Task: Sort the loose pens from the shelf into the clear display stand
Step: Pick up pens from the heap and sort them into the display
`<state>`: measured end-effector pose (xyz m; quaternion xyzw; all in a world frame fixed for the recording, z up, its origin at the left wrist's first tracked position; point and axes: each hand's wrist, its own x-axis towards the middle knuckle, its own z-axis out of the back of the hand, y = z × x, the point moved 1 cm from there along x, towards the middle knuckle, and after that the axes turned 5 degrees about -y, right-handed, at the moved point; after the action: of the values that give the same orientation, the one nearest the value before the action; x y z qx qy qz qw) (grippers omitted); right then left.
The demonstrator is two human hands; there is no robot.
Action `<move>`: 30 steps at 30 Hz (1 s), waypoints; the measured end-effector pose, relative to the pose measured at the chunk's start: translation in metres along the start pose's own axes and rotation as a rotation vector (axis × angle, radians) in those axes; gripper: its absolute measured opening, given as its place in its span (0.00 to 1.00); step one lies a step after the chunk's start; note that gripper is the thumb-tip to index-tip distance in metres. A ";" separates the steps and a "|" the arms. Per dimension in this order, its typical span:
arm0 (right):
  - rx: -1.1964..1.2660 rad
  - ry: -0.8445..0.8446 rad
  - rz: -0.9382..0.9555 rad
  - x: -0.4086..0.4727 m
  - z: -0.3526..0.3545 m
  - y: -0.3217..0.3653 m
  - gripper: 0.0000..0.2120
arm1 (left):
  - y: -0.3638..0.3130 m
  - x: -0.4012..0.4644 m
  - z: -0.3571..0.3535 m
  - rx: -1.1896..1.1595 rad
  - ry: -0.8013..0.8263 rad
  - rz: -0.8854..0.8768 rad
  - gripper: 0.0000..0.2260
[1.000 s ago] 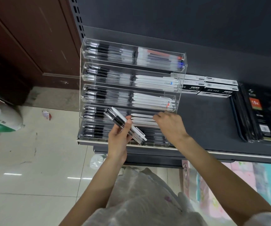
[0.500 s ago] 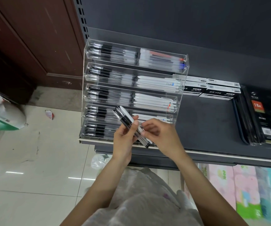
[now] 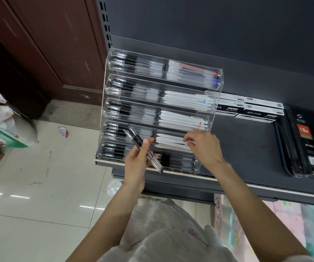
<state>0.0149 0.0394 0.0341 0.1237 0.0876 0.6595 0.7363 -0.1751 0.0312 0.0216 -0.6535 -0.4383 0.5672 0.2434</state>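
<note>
A clear display stand point(image 3: 212, 103) sits at the left end of a dark grey shelf point(image 3: 247, 156) and rises in five stepped tiers, each split into a left and a right compartment. The five left compartments hold clear-barrelled pens with black grips. On the right, the top tier holds clear pens with red, black and blue caps, the next three hold white pens, and the nearest holds more black-grip pens.

The left hand point(image 3: 136, 163) grips a small bundle of black-grip pens point(image 3: 143, 149), at least three, in front of the two nearest tiers. The bundle runs slantwise from far-left to near-right, the thumb pressing on top of it and the fingers point(image 3: 152, 154) curled beneath, so both ends stick out past the hand.

The right hand point(image 3: 204, 148) is at the right compartment of the fourth tier, its fingers point(image 3: 189, 139) curled down and pinching one white pen point(image 3: 189, 142) that lies among the white pens there.

Further right on the shelf lie four flat black-and-white pen boxes point(image 3: 256, 110) in two rows, then a stack of black notebooks point(image 3: 311, 140) marked 18K. Below left is pale tiled floor point(image 3: 29, 195).
</note>
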 end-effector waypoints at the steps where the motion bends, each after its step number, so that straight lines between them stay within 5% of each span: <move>1: -0.015 0.009 0.001 0.001 -0.003 -0.001 0.07 | -0.001 0.000 0.000 0.020 -0.005 -0.007 0.12; 10: -0.195 0.022 0.094 -0.002 -0.010 0.002 0.11 | -0.001 0.000 -0.002 0.062 -0.010 -0.022 0.09; 13: 0.193 -0.111 0.008 -0.015 0.003 0.012 0.07 | 0.000 0.001 -0.004 0.037 -0.002 -0.011 0.11; 16: 0.670 0.075 -0.123 -0.031 0.012 0.032 0.07 | 0.003 -0.001 -0.010 0.008 0.015 0.026 0.09; 23: 0.885 0.214 -0.175 -0.045 0.004 0.027 0.09 | 0.010 -0.010 -0.021 0.063 0.062 -0.012 0.09; 25: 0.825 0.128 -0.176 -0.045 0.005 0.013 0.09 | 0.007 -0.006 -0.015 0.087 -0.029 -0.062 0.07; 30: 0.223 -0.033 0.002 -0.054 0.003 -0.013 0.05 | -0.009 0.007 0.020 0.173 -0.190 -0.200 0.14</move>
<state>0.0222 -0.0158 0.0307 0.2157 0.1481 0.6442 0.7187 -0.1965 0.0381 0.0201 -0.5267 -0.4717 0.6349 0.3116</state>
